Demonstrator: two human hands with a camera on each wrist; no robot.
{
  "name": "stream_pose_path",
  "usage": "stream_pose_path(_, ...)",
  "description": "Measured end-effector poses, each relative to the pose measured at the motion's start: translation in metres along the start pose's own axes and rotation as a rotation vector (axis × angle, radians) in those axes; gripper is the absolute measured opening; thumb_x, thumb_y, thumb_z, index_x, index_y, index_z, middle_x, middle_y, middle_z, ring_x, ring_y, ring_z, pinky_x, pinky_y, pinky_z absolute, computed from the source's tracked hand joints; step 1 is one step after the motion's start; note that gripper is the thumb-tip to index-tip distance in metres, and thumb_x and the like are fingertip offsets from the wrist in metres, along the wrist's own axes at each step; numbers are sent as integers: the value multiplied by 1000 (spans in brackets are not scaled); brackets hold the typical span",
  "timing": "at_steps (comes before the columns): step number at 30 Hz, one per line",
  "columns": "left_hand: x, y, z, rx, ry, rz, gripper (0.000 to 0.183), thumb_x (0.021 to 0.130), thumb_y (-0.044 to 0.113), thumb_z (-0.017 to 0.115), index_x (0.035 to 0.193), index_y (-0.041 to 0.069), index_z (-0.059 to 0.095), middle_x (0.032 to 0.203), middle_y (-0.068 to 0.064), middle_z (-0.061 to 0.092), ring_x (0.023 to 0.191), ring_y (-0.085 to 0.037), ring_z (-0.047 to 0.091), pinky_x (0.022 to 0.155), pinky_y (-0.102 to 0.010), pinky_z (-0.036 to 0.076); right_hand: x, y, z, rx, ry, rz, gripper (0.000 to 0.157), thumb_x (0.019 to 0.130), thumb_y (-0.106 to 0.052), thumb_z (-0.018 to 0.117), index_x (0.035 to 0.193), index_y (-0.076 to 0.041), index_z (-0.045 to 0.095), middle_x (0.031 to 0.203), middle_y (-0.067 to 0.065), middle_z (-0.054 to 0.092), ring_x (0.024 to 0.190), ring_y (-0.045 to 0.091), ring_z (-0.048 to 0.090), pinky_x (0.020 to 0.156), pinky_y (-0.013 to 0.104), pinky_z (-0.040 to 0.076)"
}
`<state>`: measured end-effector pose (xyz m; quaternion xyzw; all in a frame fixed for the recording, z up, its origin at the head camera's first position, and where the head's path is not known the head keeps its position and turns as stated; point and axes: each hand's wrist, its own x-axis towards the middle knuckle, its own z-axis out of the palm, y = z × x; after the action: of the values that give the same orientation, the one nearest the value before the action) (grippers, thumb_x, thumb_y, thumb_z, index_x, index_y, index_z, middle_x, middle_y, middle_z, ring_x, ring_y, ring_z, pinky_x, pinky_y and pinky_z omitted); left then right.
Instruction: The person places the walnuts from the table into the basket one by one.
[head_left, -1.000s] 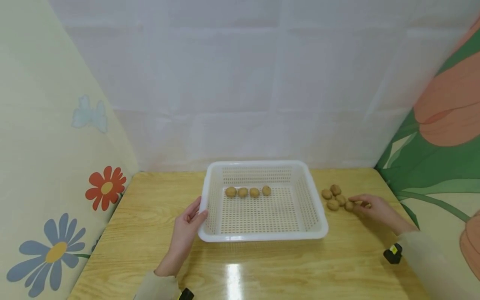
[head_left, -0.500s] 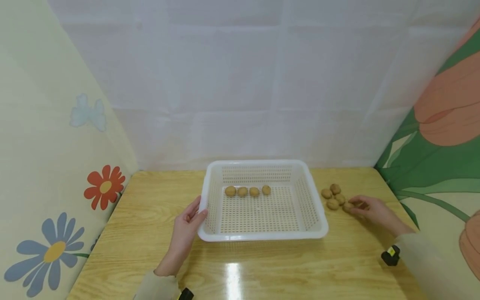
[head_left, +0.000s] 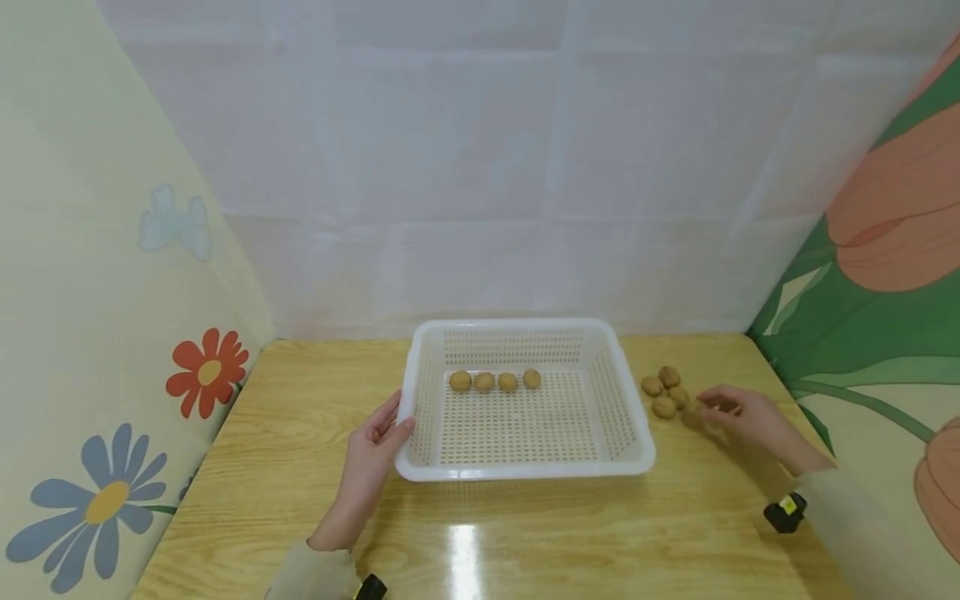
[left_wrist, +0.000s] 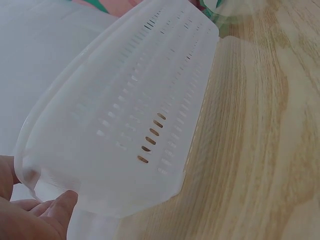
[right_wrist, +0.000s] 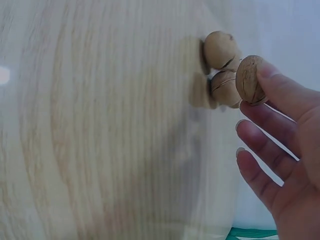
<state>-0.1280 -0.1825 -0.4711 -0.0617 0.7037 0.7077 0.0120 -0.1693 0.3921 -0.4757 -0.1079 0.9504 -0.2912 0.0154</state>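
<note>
A white plastic basket (head_left: 525,475) with slotted walls stands mid-table. My left hand (head_left: 369,458) grips its left rim, thumb on top; in the left wrist view those fingers (left_wrist: 59,212) curl at the basket's corner. Inside, several walnuts (head_left: 484,382) form a row along the back of the floor. My right hand (head_left: 742,417), to the right of the basket, pinches one walnut (right_wrist: 250,80) between thumb and forefinger, the other fingers spread loosely. In the head view this nut is mostly hidden by the hand. Just left of it lies a cluster of several walnuts (head_left: 664,407).
The wooden table (head_left: 585,542) meets a white cloth backdrop (head_left: 480,167) at its far edge. Painted panels with flowers flank it, one on the left (head_left: 67,333) and one on the right (head_left: 885,333).
My right hand has taken a walnut from the near right side of the cluster and drawn it slightly right, apart from the others. The left hand stays on the basket.
</note>
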Motion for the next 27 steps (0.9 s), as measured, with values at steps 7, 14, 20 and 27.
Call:
stream_pose_path(7,-1,1,0,5,-7,10,58,104,11,64,158,4,43,155,-19,50,131,-18,59,98,-25,55,3,-18,-10,-24,21,-32,27,100,-23,72,121,-6,74,109,10,75,90,6,62,71,27,56)
stream_pose_path(14,0,1,1,14,-1,13,58,104,11,64,158,5,42,155,-19,50,129,-15,60,97,-22,56,11,-51,-21,-18,17,-56,32,102,-26,70,125,-4,73,114,11,75,95,9,63,77,28,57)
stream_pose_path(20,1,2,1,13,5,10,58,104,10,64,158,5,43,155,-19,50,134,-25,57,97,-23,55,21,-77,-24,-7,-30,-41,39,102,-38,68,130,-10,73,119,7,74,101,19,65,81,32,56)
stream_pose_path(27,1,0,1,1,0,-1,58,104,9,63,158,5,42,156,-18,49,138,-29,54,99,-24,55,36,-108,-21,36,-103,-9,46,99,-51,68,131,-17,73,115,0,74,101,22,64,80,37,55)
